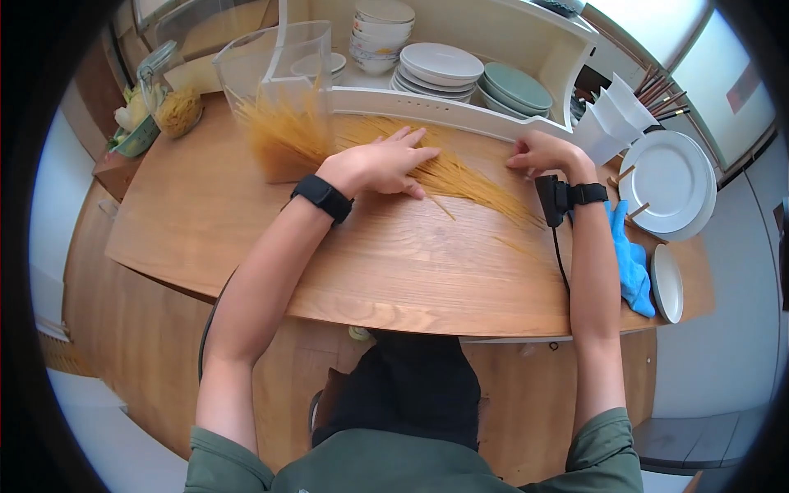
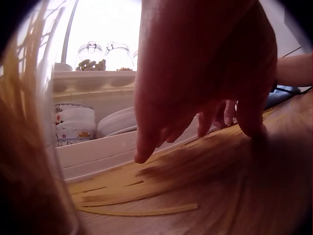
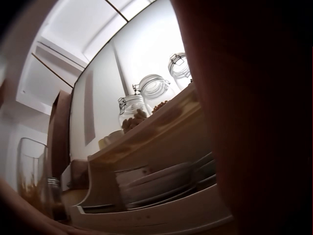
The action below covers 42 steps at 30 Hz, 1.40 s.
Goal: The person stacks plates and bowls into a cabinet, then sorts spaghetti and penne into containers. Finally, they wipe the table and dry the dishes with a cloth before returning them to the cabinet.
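Loose dry spaghetti (image 1: 468, 187) lies in a long spread bundle across the wooden table. Over its left part my left hand (image 1: 382, 164) is spread, fingers extended, with the fingertips down at the strands; the left wrist view shows this hand (image 2: 205, 73) arched above the spaghetti (image 2: 122, 191). Left of it stands a tall clear container (image 1: 308, 49) with more spaghetti inside. Beyond the bundle's right end, by the shelf's front rail, my right hand (image 1: 549, 153) hovers with loosely bent fingers and nothing visible in them. In the right wrist view, that hand (image 3: 225, 107) is a dark shape.
A cream shelf (image 1: 460, 115) at the back holds bowls (image 1: 382, 37), white plates (image 1: 440, 66) and green plates (image 1: 516, 89). At right are a blue glove (image 1: 631, 263), a small dish (image 1: 667, 283) and racked plates (image 1: 666, 181). A pasta jar (image 1: 177, 113) stands far left.
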Each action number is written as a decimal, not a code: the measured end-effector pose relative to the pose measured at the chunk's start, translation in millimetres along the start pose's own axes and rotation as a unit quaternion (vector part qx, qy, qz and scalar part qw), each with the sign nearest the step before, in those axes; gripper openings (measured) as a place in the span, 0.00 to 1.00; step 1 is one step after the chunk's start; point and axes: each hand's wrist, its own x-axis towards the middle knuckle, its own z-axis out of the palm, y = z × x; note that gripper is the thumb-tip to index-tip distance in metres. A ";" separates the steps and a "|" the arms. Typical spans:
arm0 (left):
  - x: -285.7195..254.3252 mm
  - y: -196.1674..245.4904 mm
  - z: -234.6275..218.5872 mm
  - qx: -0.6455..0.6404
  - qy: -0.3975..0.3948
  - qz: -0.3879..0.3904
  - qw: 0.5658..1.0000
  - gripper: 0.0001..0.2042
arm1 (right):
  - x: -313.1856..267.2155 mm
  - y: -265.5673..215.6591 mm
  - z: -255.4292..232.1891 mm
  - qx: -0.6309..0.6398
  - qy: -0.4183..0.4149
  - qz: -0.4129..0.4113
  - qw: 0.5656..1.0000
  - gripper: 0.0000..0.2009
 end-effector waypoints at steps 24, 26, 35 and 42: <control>12.1 5.5 22.7 0.047 0.046 -0.033 0.997 0.31 | -21.0 -90.2 29.1 -0.099 0.043 -0.186 0.977 0.25; 11.5 6.1 22.8 0.045 0.051 -0.034 0.997 0.31 | -21.1 -89.5 27.7 -0.102 0.032 -0.184 0.977 0.23; 13.4 1.0 26.9 0.052 0.084 -0.044 0.994 0.29 | -23.8 -84.7 25.1 -0.084 0.033 -0.203 0.975 0.16; 14.7 -3.1 30.0 0.064 0.105 -0.051 0.991 0.29 | -23.4 -83.1 22.3 -0.097 0.033 -0.209 0.972 0.13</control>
